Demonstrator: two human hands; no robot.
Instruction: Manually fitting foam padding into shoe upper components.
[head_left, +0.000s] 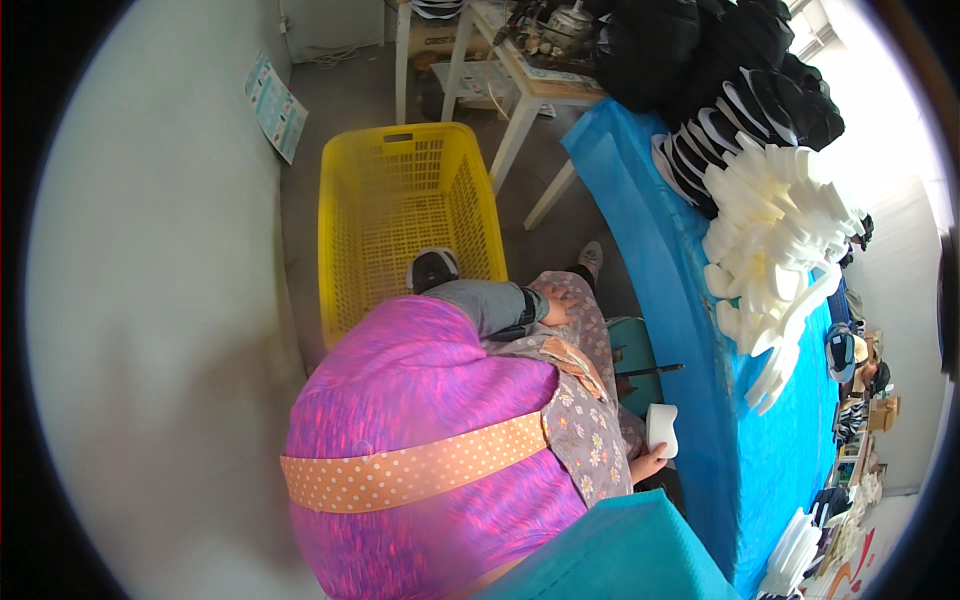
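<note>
My left hand point(562, 303) lies on the grey floral apron point(585, 440) over my thigh, fingers spread, holding nothing. Its wrist comes out of a grey sleeve with a dark band. Low beside the table, my right hand point(649, 464) is closed on a white foam piece point(661, 430) with a curved edge. Teal fabric point(630, 555) at the lower edge covers most of that arm. My purple top point(400, 400) is crossed by an orange polka-dot band point(420, 468). A heap of similar white foam pieces point(780, 230) lies on the blue-covered table point(700, 400) at the right.
A yellow plastic basket point(328, 240) stands on the floor ahead, close to the pale wall point(150, 300). Black-and-white pieces point(715, 140) and black bundles point(650, 45) crowd the table's far end. A wooden-legged table point(515, 140) with machinery is beyond. A thin dark rod point(655, 371) projects near the table's edge.
</note>
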